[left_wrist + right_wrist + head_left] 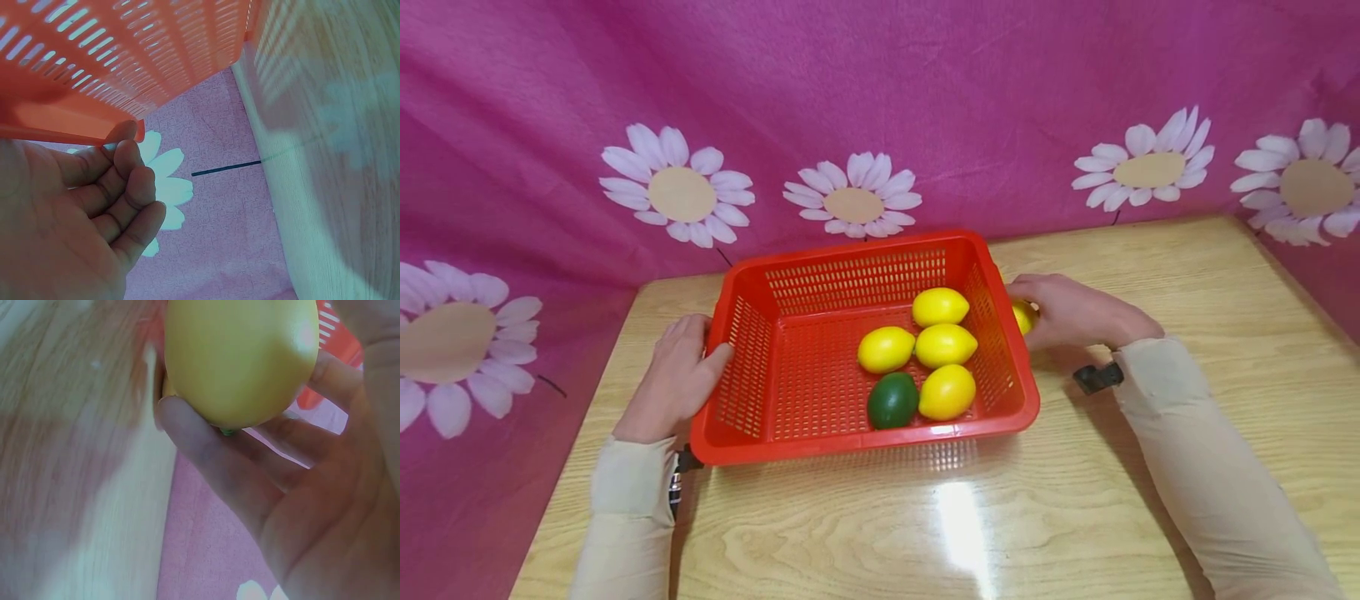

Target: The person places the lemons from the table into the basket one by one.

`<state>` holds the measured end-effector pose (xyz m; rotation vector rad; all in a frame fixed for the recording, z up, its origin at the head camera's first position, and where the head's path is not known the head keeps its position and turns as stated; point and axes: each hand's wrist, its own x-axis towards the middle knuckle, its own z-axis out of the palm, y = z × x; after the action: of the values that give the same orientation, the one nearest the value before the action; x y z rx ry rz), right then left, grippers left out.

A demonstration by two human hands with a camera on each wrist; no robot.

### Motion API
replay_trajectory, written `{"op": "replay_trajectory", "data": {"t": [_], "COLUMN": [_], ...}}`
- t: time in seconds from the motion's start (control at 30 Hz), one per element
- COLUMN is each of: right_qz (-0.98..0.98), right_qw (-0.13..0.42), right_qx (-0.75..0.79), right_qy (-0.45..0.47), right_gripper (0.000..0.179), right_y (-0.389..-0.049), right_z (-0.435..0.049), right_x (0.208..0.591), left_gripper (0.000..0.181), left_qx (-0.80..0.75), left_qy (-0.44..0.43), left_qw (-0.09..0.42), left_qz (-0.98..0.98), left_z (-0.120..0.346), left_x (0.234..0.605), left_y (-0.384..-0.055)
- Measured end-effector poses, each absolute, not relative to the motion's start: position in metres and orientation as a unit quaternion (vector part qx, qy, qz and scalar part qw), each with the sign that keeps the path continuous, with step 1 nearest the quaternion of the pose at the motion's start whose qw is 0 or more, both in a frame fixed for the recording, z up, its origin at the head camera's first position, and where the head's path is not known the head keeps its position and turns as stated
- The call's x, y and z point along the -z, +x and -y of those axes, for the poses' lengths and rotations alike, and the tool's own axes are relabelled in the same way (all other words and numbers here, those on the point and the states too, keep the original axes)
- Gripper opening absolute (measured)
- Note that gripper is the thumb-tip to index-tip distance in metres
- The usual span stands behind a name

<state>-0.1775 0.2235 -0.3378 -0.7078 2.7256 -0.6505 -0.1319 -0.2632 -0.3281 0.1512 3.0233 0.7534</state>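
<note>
A red plastic basket (820, 446) with slotted walls sits on the wooden table. Inside, several yellow lemons (886, 349) lie toward its right side, beside one dark green fruit (892, 401). My left hand (676, 371) grips the basket's left rim, thumb over the top and fingers bent under the outer lip in the left wrist view. Just outside the right wall, my right hand (1067, 312) holds a smooth yellow fruit (240, 362) between thumb and fingers. A small green bit shows at that fruit's end. Wall and hand mostly hide it in the head view.
The wooden table (1187, 283) has a light grain and a bright reflection near the front. Behind it and along the left hangs a magenta cloth (985, 108) with white daisies, close to the basket's back wall.
</note>
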Motion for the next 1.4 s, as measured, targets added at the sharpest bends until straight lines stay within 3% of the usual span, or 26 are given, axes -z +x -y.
{"op": "replay_trajectory", "data": {"t": [0.3,0.67,1.4], "right_qz": [-0.940,-0.941,-0.951], "right_qw": [0.114,0.096,0.061], "right_qx": [0.222,0.235,0.242], "right_qy": [-0.234,-0.222,-0.184], "right_gripper": [0.058,0.052,0.062], "right_y": [-0.175,-0.172,-0.169], "right_z": [-0.228,-0.232,-0.252], "right_x": [0.334,0.329,0.315], "left_gripper": [0.037,0.036,0.038], "left_qx": [-0.237,-0.232,-0.233], "left_qy": [0.054,0.060,0.059], "left_qw": [0.005,-0.006,-0.006], "left_qz": [-0.970,-0.971,-0.971], "left_z": [0.264,0.264,0.264], "left_x": [0.329,0.329,0.329], "left_y": [-0.132,-0.133,-0.132]}}
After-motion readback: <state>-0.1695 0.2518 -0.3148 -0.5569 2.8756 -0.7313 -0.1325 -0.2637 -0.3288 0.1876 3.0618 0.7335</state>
